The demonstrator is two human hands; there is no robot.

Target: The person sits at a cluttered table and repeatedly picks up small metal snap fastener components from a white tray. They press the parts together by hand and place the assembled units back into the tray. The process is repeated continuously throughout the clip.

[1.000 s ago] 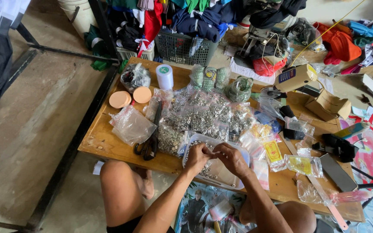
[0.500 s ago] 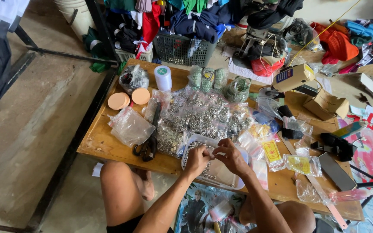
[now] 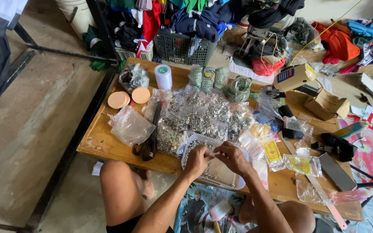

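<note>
My left hand (image 3: 198, 159) and my right hand (image 3: 231, 157) meet fingertip to fingertip over a white tray (image 3: 232, 179) of small metal rings at the near edge of a low wooden table (image 3: 104, 140). They pinch something tiny between them; I cannot make out what it is. Beyond the tray lie several clear bags of silver metal rings (image 3: 203, 114). Black scissors (image 3: 150, 140) lie to the left of my left hand, next to an empty clear bag (image 3: 130, 125).
Two round orange lids (image 3: 128, 97), a white tape roll (image 3: 163, 76) and bags of green parts (image 3: 208, 77) sit at the table's far side. Yellow packets (image 3: 273, 151), a cardboard box (image 3: 324, 103) and a dark flat bar (image 3: 335, 171) lie right. A basket (image 3: 182, 47) and clothes stand behind.
My hands stay over the tray, with only slight finger movement. The view has shifted a little.
</note>
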